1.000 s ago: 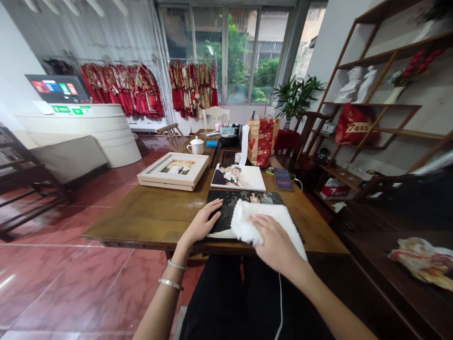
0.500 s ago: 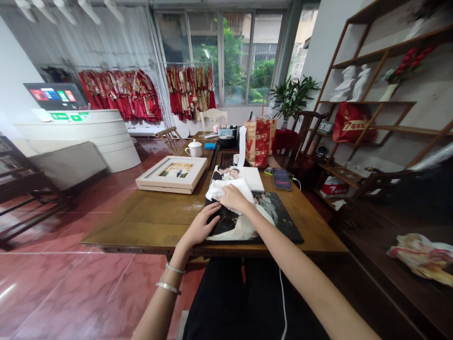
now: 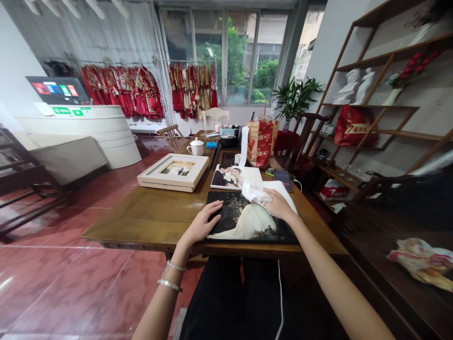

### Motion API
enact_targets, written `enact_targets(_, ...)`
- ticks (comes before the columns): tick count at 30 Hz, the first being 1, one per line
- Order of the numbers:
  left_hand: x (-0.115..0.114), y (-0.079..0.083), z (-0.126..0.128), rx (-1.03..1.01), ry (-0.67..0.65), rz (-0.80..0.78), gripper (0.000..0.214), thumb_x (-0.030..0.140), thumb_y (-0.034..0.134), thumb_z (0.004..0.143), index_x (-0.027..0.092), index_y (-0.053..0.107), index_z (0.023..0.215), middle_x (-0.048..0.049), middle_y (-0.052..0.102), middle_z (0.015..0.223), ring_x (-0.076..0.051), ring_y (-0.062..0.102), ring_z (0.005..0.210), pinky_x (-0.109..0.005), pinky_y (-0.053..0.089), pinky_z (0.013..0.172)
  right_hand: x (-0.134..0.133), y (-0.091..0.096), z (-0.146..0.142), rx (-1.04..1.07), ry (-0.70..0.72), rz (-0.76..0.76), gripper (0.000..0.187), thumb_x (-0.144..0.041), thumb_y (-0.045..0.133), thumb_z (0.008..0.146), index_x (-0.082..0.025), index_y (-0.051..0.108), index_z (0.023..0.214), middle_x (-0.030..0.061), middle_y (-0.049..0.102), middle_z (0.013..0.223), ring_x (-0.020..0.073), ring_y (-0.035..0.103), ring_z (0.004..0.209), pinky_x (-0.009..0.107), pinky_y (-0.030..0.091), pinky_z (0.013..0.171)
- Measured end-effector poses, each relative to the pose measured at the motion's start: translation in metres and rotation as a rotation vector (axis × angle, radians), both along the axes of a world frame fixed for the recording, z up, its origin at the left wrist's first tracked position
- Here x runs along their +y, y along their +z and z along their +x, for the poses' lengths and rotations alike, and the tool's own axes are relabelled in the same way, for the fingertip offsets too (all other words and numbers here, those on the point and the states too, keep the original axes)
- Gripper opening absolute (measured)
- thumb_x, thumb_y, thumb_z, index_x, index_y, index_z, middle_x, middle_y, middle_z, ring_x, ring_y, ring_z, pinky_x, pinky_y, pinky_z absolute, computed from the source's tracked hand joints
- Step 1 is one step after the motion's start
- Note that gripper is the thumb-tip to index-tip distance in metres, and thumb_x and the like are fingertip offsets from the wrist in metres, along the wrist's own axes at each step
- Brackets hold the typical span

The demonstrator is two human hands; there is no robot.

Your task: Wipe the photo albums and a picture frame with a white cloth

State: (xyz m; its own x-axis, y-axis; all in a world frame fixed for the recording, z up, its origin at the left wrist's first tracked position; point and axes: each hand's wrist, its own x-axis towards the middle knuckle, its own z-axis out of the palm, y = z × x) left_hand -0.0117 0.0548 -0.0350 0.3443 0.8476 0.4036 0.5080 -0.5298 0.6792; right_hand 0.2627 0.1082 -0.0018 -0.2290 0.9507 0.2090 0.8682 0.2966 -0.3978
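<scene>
A dark wedding photo panel (image 3: 230,215) lies flat at the table's near edge, a pale gown spread across its picture. My left hand (image 3: 203,222) rests on the panel's left edge with fingers stretched out. Bunched under my right hand (image 3: 279,205) is a white cloth (image 3: 256,191), pressed on the panel's upper right part; the cloth and hand hide that corner. Just behind the panel lies a lighter photo print (image 3: 226,176) of a couple. To the left sits a pale wooden picture frame (image 3: 148,177) around a small photo.
The wooden table (image 3: 141,217) also bears a white lidded cup (image 3: 197,147), a blue box (image 3: 211,145), a red-and-brown paper bag (image 3: 262,144) and a phone (image 3: 283,179) on a white cable. A shelf unit (image 3: 375,63) stands at the right.
My right hand has swept the white cloth from the panel's upper left to its upper right, uncovering the left part of the picture. The left hand stays nearly in place.
</scene>
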Motion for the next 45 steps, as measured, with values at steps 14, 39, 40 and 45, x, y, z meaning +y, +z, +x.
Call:
enact_targets(14, -0.001, 0.001, 0.0, -0.007, 0.006, -0.006, 0.037, 0.028, 0.045, 0.087, 0.018, 0.055, 0.121, -0.0096, 0.048, 0.134, -0.022, 0.042, 0.126, -0.042, 0.03, 0.108, -0.136, 0.009, -0.028, 0.005, 0.511, -0.012, 0.079, -0.006, 0.042, 0.057, -0.032, 0.042, 0.132, -0.0068, 0.041, 0.139, 0.0182, 0.023, 0.134, 0.046, 0.01, 0.112)
enact_targets(39, -0.001, 0.001, -0.001, -0.004, -0.005, -0.008, 0.037, 0.03, 0.047, 0.087, 0.022, 0.054, 0.122, -0.0074, 0.048, 0.134, -0.021, 0.041, 0.126, -0.043, 0.029, 0.108, -0.123, 0.004, -0.033, -0.089, 0.397, 0.02, 0.081, -0.008, 0.043, 0.057, -0.032, 0.038, 0.135, -0.0044, 0.034, 0.143, 0.0234, 0.017, 0.136, 0.054, 0.003, 0.109)
enact_targets(40, -0.001, 0.001, -0.001, -0.004, -0.004, -0.011, 0.037, 0.03, 0.047, 0.087, 0.021, 0.054, 0.122, -0.0076, 0.048, 0.135, -0.021, 0.041, 0.127, -0.042, 0.029, 0.108, -0.13, 0.004, -0.025, -0.083, 0.404, 0.009, 0.083, -0.007, 0.042, 0.056, -0.033, 0.037, 0.135, -0.0052, 0.033, 0.143, 0.0223, 0.018, 0.136, 0.053, 0.003, 0.109)
enact_targets(45, -0.002, 0.003, -0.001, -0.004, -0.003, -0.017, 0.036, 0.03, 0.047, 0.087, 0.022, 0.054, 0.122, -0.0062, 0.048, 0.135, -0.021, 0.04, 0.127, -0.043, 0.028, 0.109, -0.109, -0.001, 0.015, -0.02, 0.329, -0.015, 0.08, -0.006, 0.04, 0.058, -0.032, 0.039, 0.133, -0.0044, 0.039, 0.141, 0.0193, 0.02, 0.135, 0.051, 0.006, 0.111)
